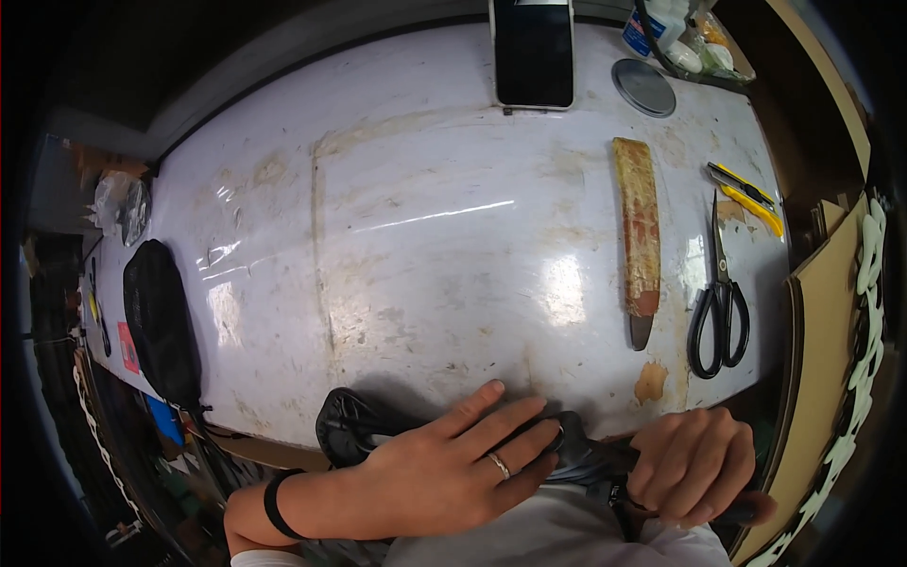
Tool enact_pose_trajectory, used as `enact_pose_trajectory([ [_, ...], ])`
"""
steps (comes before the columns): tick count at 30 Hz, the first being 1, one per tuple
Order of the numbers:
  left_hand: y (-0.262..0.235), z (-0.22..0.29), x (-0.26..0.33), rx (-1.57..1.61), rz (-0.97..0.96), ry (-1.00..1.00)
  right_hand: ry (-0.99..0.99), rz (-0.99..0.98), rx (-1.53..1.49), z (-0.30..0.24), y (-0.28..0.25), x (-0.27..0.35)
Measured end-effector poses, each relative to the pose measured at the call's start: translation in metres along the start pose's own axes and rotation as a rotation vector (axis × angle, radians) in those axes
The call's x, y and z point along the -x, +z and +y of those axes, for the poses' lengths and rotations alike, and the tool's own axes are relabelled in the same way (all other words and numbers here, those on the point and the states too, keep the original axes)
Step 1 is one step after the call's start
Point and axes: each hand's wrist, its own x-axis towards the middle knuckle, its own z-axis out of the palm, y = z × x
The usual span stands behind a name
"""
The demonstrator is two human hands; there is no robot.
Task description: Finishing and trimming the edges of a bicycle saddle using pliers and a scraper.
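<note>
My left hand [453, 468] lies over a black, soft item, maybe a pouch [364, 416], at the table's near edge. Its fingers are stretched and slightly apart, with a ring on one and a black band round the wrist. Beside it, my right hand [693, 463] is closed in a fist. A dark handle [742, 510] with a reddish-brown rounded end sticks out below that fist; the rest of it is hidden. Grey and black material [581, 463] sits between the two hands, partly covered by the left fingers.
On the white table [425, 274] lie black scissors [720, 312], a yellow box cutter [751, 198], a tape-wrapped blade-like tool [638, 227], a phone [534, 57] and a grey round lid [644, 88]. At left rests a black pouch [161, 326]. Cardboard [831, 331] stands along the right edge.
</note>
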Motion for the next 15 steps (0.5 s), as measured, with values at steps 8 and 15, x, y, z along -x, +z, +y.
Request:
enact_pose_trajectory([
  [8,0.000,-0.004,-0.001,0.025,0.044,0.049,-0.010,-0.102,0.099,0.024,0.022,-0.011],
  [15,-0.006,-0.009,-0.003,0.088,0.058,0.033,0.146,0.080,0.344,0.003,0.037,-0.015],
])
